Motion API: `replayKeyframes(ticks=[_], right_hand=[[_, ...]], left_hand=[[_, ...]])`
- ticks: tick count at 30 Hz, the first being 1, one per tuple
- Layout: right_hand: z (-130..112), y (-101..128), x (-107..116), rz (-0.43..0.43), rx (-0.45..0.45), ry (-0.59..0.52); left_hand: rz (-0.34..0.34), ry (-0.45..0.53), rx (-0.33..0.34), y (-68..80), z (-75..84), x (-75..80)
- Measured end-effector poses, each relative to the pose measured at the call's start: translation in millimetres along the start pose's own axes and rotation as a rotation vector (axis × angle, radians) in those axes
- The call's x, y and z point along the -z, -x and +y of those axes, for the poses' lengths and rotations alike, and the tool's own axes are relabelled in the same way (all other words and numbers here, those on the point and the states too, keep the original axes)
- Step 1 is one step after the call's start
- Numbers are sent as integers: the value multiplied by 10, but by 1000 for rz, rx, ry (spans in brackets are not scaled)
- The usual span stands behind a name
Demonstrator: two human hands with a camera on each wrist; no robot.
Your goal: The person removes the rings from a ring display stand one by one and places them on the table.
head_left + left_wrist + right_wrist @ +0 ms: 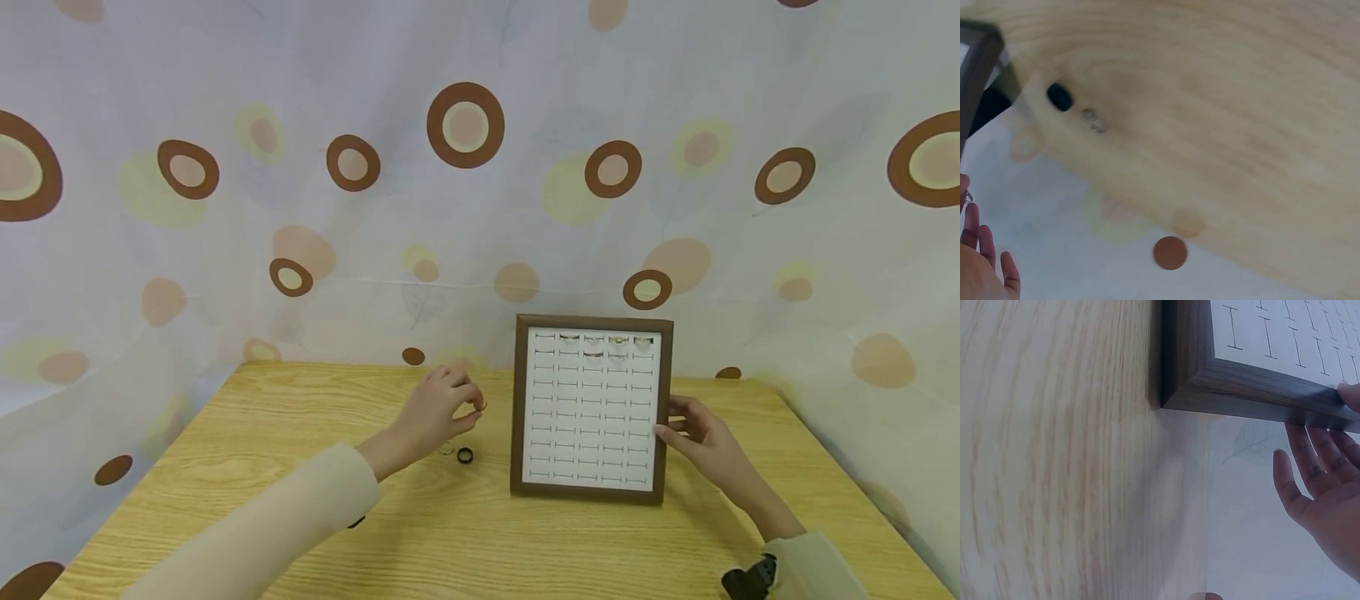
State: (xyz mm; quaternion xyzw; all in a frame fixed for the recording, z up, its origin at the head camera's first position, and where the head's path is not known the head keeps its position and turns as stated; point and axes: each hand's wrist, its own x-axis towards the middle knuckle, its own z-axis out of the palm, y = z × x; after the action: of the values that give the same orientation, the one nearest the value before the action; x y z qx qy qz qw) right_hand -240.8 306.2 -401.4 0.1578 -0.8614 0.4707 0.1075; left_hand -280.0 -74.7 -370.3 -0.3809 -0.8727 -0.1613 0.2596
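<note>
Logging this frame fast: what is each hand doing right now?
Left hand: pinches a small ring at its fingertips.
Right hand: thumb and fingers hold the right edge of the ring display frame.

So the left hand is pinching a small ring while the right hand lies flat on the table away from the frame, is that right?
Not quite. The left hand does pinch a small ring, but the right hand is not flat on the table: it holds the right edge of the upright wooden frame. The head view and the right wrist view show this.
</note>
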Motion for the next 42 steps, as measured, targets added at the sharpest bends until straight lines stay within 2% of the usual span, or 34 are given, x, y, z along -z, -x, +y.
replayKeyframes(ticks=[9, 15, 20, 24, 42], right_hand=[[-8, -5, -14, 27, 15, 29], [-30, -8, -13, 28, 18, 35], [-30, -6, -4, 15, 15, 34], [-22, 1, 2, 5, 8, 27], [-11, 3, 6, -5, 13, 17]], left_hand=[[-93, 9, 70, 424, -99, -135], [-168, 11, 114, 610, -129, -237], [-179, -23, 139, 653, -139, -278], [-218, -45, 157, 657, -149, -292], [-332, 63, 190, 665, -178, -290]])
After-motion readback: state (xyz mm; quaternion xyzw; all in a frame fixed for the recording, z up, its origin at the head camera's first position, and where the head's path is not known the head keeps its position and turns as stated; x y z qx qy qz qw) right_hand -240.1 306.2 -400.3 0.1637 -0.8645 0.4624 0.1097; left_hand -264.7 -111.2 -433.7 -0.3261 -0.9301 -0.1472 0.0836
